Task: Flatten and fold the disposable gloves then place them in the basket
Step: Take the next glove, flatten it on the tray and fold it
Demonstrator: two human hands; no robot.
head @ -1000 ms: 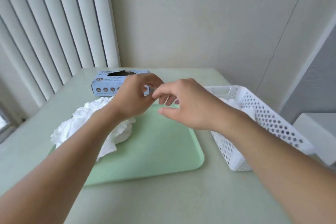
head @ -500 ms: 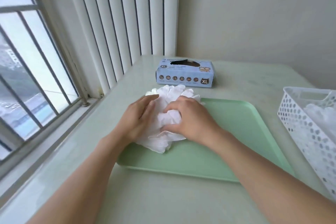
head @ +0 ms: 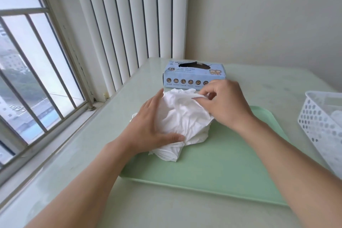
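Note:
A crumpled pile of white disposable gloves (head: 183,118) lies on the far left corner of a pale green tray (head: 222,168). My left hand (head: 149,127) rests flat against the pile's left side, fingers straight and thumb pressed on its lower edge. My right hand (head: 224,103) pinches a glove at the top of the pile between thumb and fingers. A white perforated basket (head: 320,126) stands at the right edge with something white inside, mostly cut off by the frame.
A blue glove box (head: 192,76) marked XL, its top slot open, stands behind the pile. White vertical blinds (head: 129,24) and a barred window (head: 33,72) line the left side. The pale table (head: 166,209) reaches the near edge.
The view swung left from the basket to the pile. Both hands dropped onto the gloves; my right hand then lifted from pressing the pile to pinching a glove at its top.

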